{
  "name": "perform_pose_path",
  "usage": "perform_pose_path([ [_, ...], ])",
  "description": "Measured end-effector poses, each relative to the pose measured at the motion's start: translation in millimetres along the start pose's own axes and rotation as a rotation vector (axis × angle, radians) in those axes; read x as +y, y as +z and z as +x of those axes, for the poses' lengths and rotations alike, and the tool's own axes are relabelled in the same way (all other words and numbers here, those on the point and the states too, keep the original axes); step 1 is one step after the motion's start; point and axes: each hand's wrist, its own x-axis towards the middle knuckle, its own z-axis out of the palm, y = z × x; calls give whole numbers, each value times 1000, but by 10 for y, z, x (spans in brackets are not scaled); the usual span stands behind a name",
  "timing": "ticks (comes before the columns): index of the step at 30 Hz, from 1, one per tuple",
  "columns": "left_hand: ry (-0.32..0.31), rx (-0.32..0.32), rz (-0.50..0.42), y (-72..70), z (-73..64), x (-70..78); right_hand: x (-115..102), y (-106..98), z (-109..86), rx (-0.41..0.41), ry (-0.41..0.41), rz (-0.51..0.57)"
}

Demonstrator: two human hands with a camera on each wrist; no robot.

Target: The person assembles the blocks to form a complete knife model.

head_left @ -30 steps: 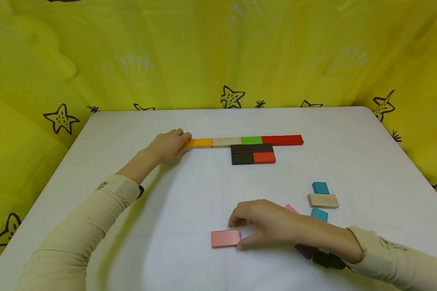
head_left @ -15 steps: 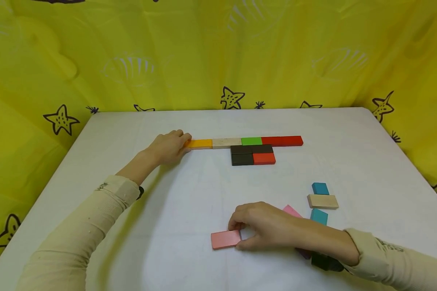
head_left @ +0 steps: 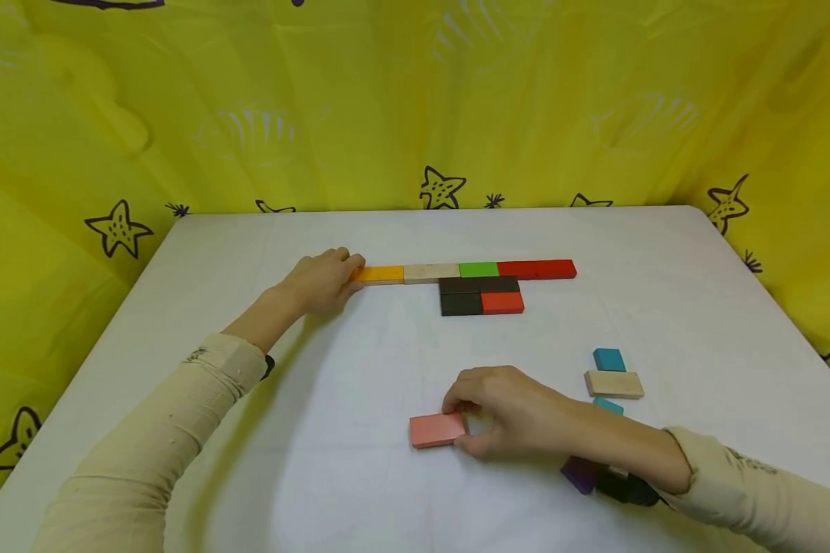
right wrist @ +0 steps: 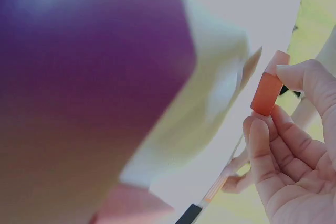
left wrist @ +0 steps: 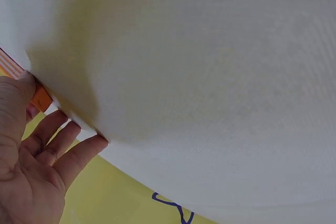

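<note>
At the far side of the table, my left hand [head_left: 321, 282] pinches the left end of an orange wooden block [head_left: 384, 275]. That block begins a row with a natural wood block [head_left: 432, 273], a green block [head_left: 479, 269] and a long red stretch [head_left: 537, 269]. Against the row's near side lie dark blocks [head_left: 460, 304] and a red block [head_left: 502, 302]. Nearer to me, my right hand [head_left: 512, 411] grips the right end of a pink block [head_left: 432, 431] between thumb and fingers. The right wrist view shows this pink block [right wrist: 266, 94] held by its edges.
On the right side lie a blue block [head_left: 609, 359], a natural wood block [head_left: 614, 384] and a turquoise block [head_left: 609, 405]. A purple block [head_left: 579, 475] shows below my right forearm, which hides part of this group. A yellow cloth [head_left: 360, 100] stands behind the white table [head_left: 304, 461].
My right hand has closed its fingers on the pink block and shifted it a little away from me and to the right. The left hand stays on the orange block.
</note>
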Motion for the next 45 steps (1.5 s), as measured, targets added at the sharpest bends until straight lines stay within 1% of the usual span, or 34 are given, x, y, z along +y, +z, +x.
perform_pose_path([
  [4, 2, 0, 8, 2, 1, -4, 72, -54, 13, 48, 2, -26],
  [15, 6, 3, 9, -5, -1, 3, 244, -170, 20, 106, 50, -32],
  [21, 13, 5, 10, -2, -2, -1, 301, -224, 20, 113, 68, -27],
  [30, 4, -5, 12, -10, -2, 4, 413, -298, 38, 139, 103, -36],
  [35, 2, 2, 12, -15, -3, 3, 474, -349, 78, 128, 127, -36],
  [41, -6, -9, 16, -15, 0, 2, 548, -391, 113, 119, 158, -35],
  [45, -4, -6, 16, -6, 2, 1, 606, -417, 143, 118, 160, -42],
])
